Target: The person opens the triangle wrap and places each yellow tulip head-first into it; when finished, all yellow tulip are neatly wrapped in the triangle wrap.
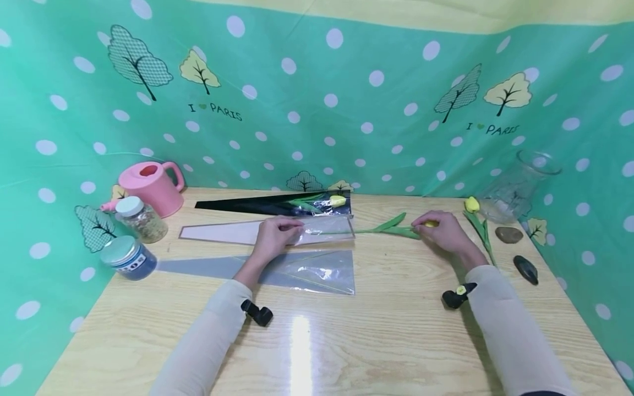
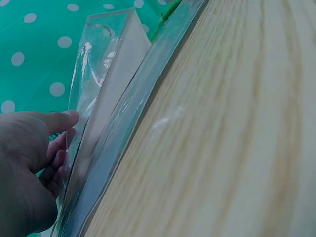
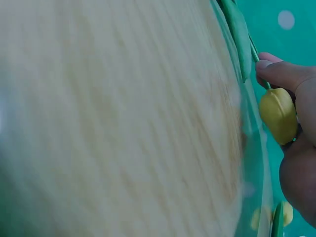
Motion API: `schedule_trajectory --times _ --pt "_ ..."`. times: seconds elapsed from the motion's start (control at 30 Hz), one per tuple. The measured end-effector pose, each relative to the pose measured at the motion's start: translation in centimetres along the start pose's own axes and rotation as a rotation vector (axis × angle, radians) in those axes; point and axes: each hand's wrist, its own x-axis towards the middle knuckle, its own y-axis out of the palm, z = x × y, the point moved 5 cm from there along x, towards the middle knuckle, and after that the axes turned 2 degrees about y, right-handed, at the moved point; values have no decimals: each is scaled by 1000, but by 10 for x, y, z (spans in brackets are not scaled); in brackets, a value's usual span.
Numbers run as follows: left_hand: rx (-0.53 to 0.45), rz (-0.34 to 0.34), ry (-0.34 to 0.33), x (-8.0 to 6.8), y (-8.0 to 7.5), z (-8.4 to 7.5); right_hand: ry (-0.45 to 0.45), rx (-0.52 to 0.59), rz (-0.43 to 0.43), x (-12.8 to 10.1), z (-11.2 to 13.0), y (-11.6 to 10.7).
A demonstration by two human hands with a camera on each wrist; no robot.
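My left hand [image 1: 289,226] pinches the upper film of a clear flower sleeve with a pale backing [image 1: 233,231], lying flat on the wooden table [image 1: 376,341]. In the left wrist view the thumb and fingers of my left hand [image 2: 68,129] lift the clear sleeve [image 2: 106,84] open. My right hand [image 1: 427,224] grips a yellow tulip [image 1: 432,224] by its bud. Its green stem and leaves [image 1: 393,225] point left, and the stem's end lies inside the sleeve's wide mouth. The right wrist view shows the tulip's bud [image 3: 279,114] held in my right hand [image 3: 284,79].
A black sleeve [image 1: 257,205] holding another tulip lies behind; a grey-clear sleeve [image 1: 302,269] lies in front. A third tulip [image 1: 473,205], a glass vase [image 1: 515,187] and two stones [image 1: 508,235] sit at the right. A pink watering can [image 1: 151,188] and two jars [image 1: 141,220] stand left.
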Motion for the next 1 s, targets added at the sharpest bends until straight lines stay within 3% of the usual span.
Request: schedule_trajectory --times 0.5,1.0 --pt "9 -9 23 1 2 -1 -134 85 -47 -6 55 37" --pt "48 6 56 1 7 -7 -75 144 -33 4 72 80"
